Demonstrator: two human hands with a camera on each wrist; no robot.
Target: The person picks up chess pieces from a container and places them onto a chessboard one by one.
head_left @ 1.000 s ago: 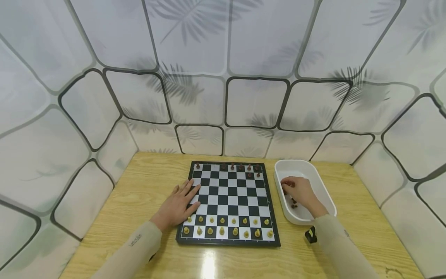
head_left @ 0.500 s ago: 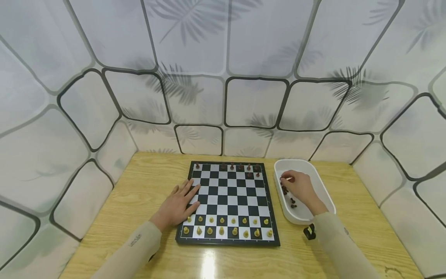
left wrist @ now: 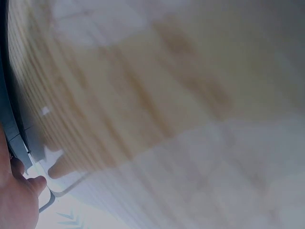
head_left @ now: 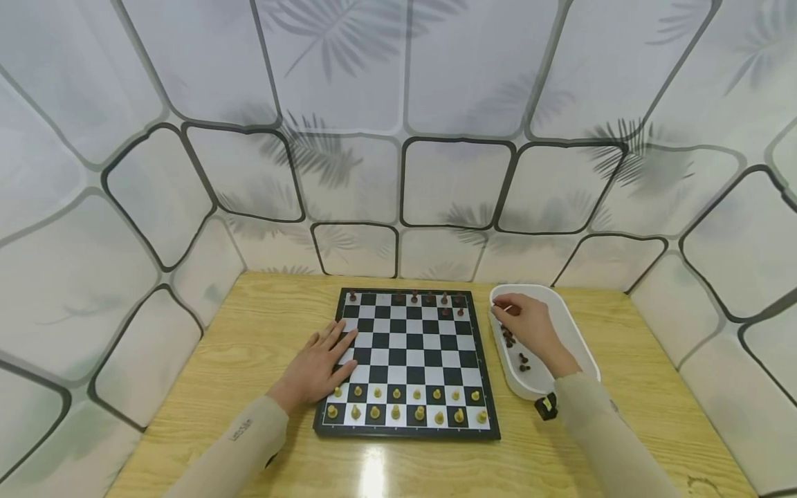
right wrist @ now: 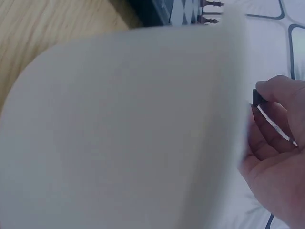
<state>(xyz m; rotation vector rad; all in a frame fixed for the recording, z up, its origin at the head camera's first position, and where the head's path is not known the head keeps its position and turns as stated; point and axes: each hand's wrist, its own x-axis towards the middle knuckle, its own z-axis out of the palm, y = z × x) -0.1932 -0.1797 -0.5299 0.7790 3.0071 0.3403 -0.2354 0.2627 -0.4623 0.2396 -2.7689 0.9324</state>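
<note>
Pinching small dark piece (right wrist: 257, 98) between right fingers (right wrist: 262, 138) by left rim of white tub (head_left: 568, 335), just right of chessboard (head_left: 407, 357); resting left fingers (head_left: 344, 344), spread, on its left edge.

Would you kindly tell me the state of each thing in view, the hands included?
Left hand: spread out, resting over the left edge of the chessboard
Right hand: pinching a small dark piece by the white tray
Chessboard: lying flat, partly filled
Yellow pieces: standing in two full rows
Dark red pieces: standing in two incomplete rows
White tray: open-topped
Loose dark pieces: scattered inside the tray
</note>
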